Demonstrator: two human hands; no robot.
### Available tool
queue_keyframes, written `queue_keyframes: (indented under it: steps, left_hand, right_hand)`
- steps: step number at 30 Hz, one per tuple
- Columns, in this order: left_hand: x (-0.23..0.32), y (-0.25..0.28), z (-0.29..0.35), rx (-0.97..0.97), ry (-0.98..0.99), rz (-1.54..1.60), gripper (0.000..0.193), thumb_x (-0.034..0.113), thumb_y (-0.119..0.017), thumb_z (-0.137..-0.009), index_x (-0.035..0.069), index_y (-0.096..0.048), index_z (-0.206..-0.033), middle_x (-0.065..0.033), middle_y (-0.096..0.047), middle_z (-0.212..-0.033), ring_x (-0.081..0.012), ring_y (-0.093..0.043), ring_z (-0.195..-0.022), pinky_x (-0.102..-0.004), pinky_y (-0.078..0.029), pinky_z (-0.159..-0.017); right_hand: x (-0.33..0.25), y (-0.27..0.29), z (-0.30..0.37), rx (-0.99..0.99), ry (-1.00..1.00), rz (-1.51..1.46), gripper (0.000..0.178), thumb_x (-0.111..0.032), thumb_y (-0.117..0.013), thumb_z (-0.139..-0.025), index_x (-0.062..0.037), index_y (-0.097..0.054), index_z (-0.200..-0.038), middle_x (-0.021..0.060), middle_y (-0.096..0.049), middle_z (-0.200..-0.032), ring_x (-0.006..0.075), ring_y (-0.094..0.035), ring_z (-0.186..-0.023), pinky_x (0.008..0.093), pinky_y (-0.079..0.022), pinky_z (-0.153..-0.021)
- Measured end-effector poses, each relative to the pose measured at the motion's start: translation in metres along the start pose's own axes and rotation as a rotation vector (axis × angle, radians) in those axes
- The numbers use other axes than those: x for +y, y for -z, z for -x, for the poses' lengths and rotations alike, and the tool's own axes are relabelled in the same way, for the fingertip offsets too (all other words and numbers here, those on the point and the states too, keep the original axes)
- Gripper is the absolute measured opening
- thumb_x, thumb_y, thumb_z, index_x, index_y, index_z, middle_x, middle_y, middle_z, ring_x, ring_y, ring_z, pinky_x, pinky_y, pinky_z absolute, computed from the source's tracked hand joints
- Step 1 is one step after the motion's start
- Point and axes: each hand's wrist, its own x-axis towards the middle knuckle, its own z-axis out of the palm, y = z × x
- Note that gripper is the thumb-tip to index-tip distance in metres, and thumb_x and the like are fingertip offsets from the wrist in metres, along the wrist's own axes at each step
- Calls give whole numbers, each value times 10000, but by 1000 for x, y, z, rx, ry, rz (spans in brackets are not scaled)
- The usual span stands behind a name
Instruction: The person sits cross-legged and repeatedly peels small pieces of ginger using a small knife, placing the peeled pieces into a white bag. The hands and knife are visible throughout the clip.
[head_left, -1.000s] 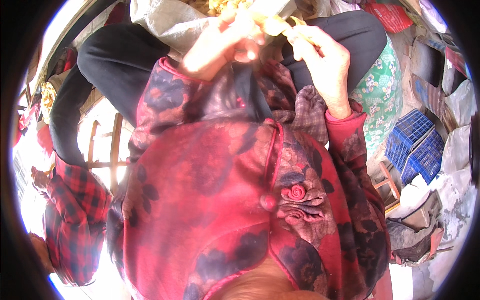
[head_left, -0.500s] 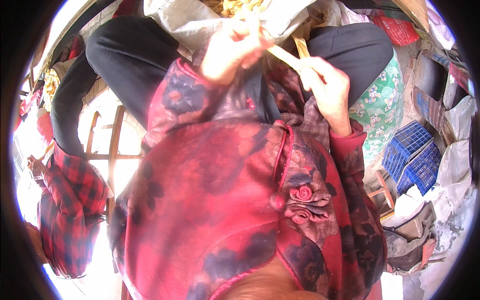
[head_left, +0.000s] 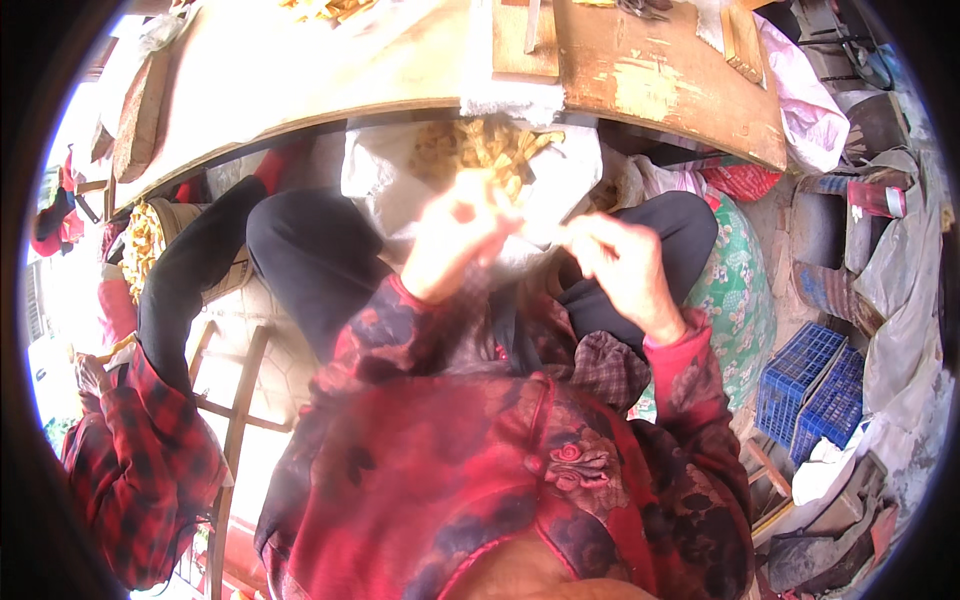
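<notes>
My left hand (head_left: 462, 238) is above my lap, fingers closed in a pinch; glare and blur wash out its outline. Close by on the right, my right hand (head_left: 625, 268) has its thumb and fingers pinched together. A short pale strip (head_left: 541, 234) runs between the two hands, its ends hidden in the fingers. Just beyond them, between my knees, a white sack (head_left: 375, 172) lies open. It holds a heap of yellowish strips (head_left: 487, 146), some folded or curled.
A wooden table (head_left: 390, 62) spans the far side, with a wooden block (head_left: 524, 45) on it. At left, a person in a plaid shirt (head_left: 140, 460) sits near a bucket of yellowish strips (head_left: 143, 243). Right are a green patterned sack (head_left: 735, 290) and blue crates (head_left: 805, 390).
The view has tipped up, so the table and more of the sack show. Both hands still pinch the strip, which now looks shorter between them and blurred.
</notes>
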Motion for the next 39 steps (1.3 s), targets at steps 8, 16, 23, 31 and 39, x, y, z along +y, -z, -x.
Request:
queue_keyframes:
  steps: [8, 16, 23, 31, 39]
  left_hand:
    - [110, -7, -127, -70, -348, -472, 124, 170, -549, -891, 52, -586, -887, 9, -548, -725, -56, -509, -632, -185, -405, -599]
    - [75, 18, -122, 45, -273, -578, 180, 160, -626, -880, 40, -593, -1010, -12, -581, -723, -64, -532, -633, -204, -435, -600]
    - [28, 6, -59, 103, -742, -1308, 226, 163, -703, -821, 22, -599, -964, -78, -598, -864, -208, -588, -795, -293, -470, -742]
    - [-51, -1, 6, -280, 311, 503, 362, 260, -557, -927, 67, -505, -1228, -1, -532, -879, -100, -480, -689, -252, -442, -660]
    - [-27, -43, -19, -279, 211, -228, 123, 129, -565, -901, 25, -624, -931, -20, -620, -731, -74, -532, -593, -258, -451, -570]
  right_hand:
    - [-40, 56, -151, 272, 437, 299, 155, -160, -595, -877, -25, -655, -832, 42, -528, -568, 84, -494, -523, 266, -392, -483]
    - [15, 55, -146, 461, 155, 404, 115, -155, -618, -841, -53, -669, -838, 57, -574, -613, 104, -537, -532, 289, -423, -506]
    - [-23, 1, -64, 288, 156, -196, 195, -168, -597, -918, 6, -609, -1005, 28, -628, -739, 66, -585, -593, 195, -459, -520]
    - [2, -58, 14, 220, 36, -385, 207, -111, -603, -909, 60, -577, -1023, 110, -637, -882, 103, -635, -707, 224, -483, -587]
    - [12, -27, 5, 385, 97, -133, 170, -98, -548, -938, 32, -573, -1044, 60, -602, -678, 84, -604, -563, 232, -448, -458]
